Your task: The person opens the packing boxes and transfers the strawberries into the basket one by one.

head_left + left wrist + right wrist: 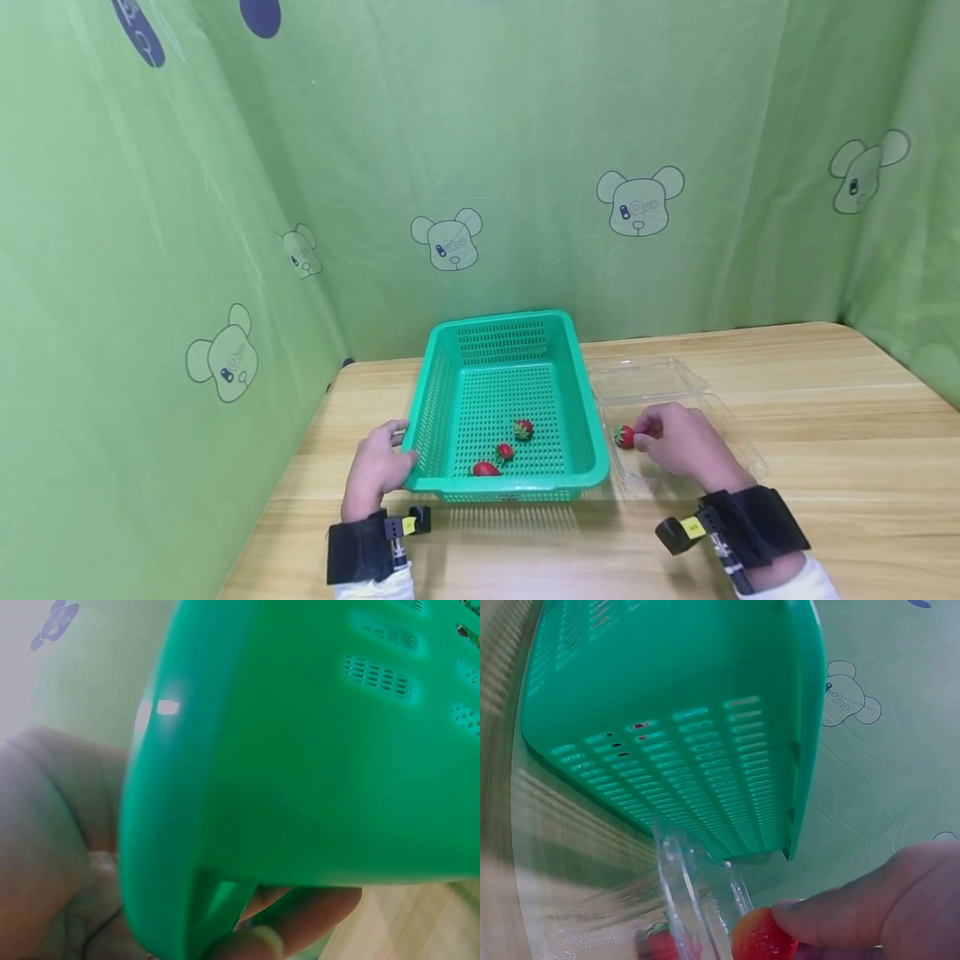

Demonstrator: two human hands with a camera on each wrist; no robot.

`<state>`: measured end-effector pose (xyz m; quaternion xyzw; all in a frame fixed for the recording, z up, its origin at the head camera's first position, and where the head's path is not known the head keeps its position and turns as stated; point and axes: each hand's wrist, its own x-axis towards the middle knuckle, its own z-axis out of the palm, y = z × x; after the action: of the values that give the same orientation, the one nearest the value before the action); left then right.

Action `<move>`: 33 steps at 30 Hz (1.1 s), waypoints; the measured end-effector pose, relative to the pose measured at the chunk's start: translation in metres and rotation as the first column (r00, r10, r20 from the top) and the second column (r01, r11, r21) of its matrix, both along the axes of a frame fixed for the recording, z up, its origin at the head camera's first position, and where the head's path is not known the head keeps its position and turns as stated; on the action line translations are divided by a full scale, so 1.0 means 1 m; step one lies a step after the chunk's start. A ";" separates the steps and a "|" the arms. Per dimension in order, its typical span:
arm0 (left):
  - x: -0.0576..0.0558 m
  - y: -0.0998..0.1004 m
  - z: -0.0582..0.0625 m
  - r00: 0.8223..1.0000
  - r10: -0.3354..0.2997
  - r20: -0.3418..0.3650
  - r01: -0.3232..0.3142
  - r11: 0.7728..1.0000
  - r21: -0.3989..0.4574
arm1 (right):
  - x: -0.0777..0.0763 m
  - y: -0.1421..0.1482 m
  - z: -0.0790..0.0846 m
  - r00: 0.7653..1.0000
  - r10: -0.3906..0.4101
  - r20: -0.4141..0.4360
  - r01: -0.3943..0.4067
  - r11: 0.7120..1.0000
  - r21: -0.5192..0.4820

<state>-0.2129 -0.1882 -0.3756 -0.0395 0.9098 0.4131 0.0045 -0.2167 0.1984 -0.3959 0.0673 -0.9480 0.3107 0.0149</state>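
My left hand (377,467) grips the near left corner of a green plastic basket (592,417), fingers under its rim in the left wrist view. Inside the basket lie three strawberries: one strawberry (523,429) near the middle, a smaller strawberry (505,452), and another strawberry (486,469) partly hidden by the front rim. To the basket's right, my right hand (682,442) is over a clear plastic clamshell box (738,433). Its thumb and fingers pinch a strawberry (765,935). A red, leafy strawberry shape (662,945) also shows through the clear plastic wall in the right wrist view.
The clamshell's raised lid (645,377) lies toward the back. Both stand on a wooden table (840,417), and a green curtain (525,167) with bear-head prints encloses its back and sides. Each wrist wears a black strap (761,533) with a small camera.
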 end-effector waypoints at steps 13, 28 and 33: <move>0.000 0.000 0.000 1.000 -0.001 0.000 0.001 1.000 -0.005 | 0.000 0.000 0.000 0.999 0.003 -0.045 -0.003 1.000 -0.009; 0.000 -0.001 -0.001 1.000 -0.005 -0.011 0.005 1.000 -0.003 | 0.004 -0.003 0.007 0.997 -0.003 -0.078 0.001 1.000 -0.030; 0.000 0.000 -0.001 1.000 -0.001 -0.006 0.001 1.000 -0.008 | 0.005 -0.004 0.010 0.995 -0.004 -0.101 0.001 1.000 -0.029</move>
<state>-0.2131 -0.1884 -0.3764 -0.0379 0.9114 0.4097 0.0020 -0.2116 0.1945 -0.3862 0.0817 -0.9415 0.3205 0.0642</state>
